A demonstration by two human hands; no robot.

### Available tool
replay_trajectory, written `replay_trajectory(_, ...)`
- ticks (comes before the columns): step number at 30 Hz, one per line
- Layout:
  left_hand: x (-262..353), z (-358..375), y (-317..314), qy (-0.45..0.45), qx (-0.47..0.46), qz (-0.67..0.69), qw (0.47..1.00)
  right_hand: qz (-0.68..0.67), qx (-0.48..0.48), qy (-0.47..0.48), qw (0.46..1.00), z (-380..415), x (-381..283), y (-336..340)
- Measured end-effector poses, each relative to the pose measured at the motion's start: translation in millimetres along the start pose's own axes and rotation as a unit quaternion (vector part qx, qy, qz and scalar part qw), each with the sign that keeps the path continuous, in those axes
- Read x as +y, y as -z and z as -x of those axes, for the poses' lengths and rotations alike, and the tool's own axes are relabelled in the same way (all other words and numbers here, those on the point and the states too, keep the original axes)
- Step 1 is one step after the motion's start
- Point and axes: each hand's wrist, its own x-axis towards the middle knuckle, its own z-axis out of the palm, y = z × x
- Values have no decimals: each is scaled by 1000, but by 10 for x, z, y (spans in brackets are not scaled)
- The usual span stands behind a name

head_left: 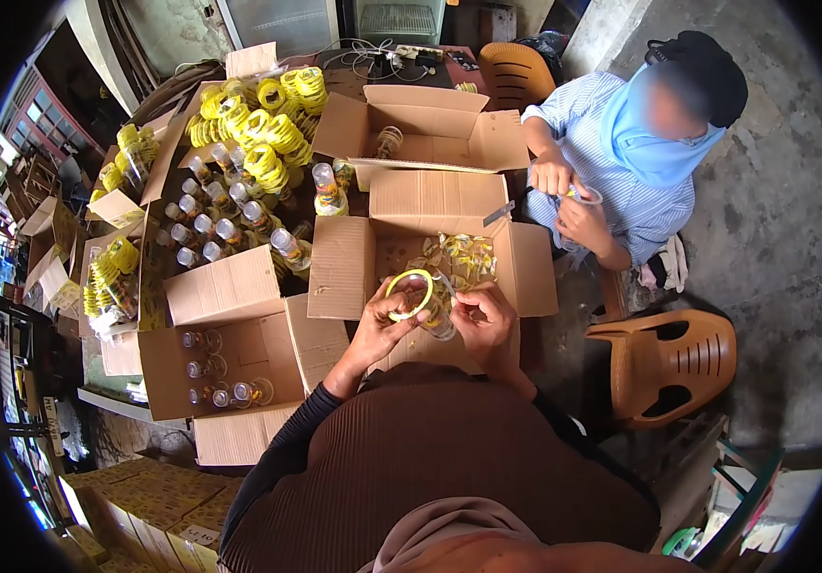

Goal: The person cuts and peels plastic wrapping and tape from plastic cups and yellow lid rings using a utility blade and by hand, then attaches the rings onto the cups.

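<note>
My left hand [382,327] is closed around a clear plastic cup [438,323] with a yellow ring [411,294] at its mouth. The cup lies tilted, its mouth toward the left hand. Just right of the ring, my right hand [487,323] pinches a thin grey blade-like tool [445,285]; its exact kind is too small to make out. Both hands are over the near side of an open cardboard box [416,196]. Inside that box lie yellow printed plastic pieces [466,258].
Across the table, a co-worker [621,162] holds a clear cup [585,195]. Several capped cups [227,229] and yellow ring bundles [263,129] fill the left side. A lower-left box [267,349] holds more cups. A grey cutter [499,212] rests on the middle box's edge. An orange chair [664,368] stands right.
</note>
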Motion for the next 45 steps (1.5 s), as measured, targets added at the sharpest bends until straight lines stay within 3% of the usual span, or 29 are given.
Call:
replay_trajectory(5,-83,15,16,15,25,-27,999,-55,24,-60,996,15,-52,4)
replay_trajectory(8,-83,9,22,10,10,-29,999,-6,-1,-33,999,-12,-44,20)
replay_trajectory(11,-46,18,20,13,-24,-15,1000,-31,-56,-39,997,-94,-55,18)
replay_trajectory(13,-30,19,18,21,-30,0,999,-156,-59,-74,983,-100,47,-27)
replay_trajectory(18,-64,3,107,-6,-96,-36,995,-185,-117,-113,969,-86,201,39)
replay_trajectory(22,-37,-2,77,4,-98,-21,995,-180,-141,-140,963,-75,254,60)
replay_trajectory(24,-44,-9,60,19,-82,57,995,-180,-139,-141,963,-92,229,59)
replay_trajectory(29,-141,-3,72,8,-54,53,997,-181,-141,-132,964,-90,214,46)
replay_trajectory(32,-146,-5,73,0,-43,51,998,-253,-129,-142,948,-70,291,45)
replay_trajectory(34,-136,-9,71,2,-32,53,998,-281,-162,-97,941,-110,317,65)
replay_trajectory(37,-130,-13,97,-4,-55,62,997,-227,-239,-82,940,-193,235,146)
replay_trajectory(42,-149,-38,99,13,-94,180,979,-216,-234,-83,944,-196,279,55)
replay_trajectory(45,-51,-42,93,47,-89,149,984,-195,-226,-75,951,-269,167,54)
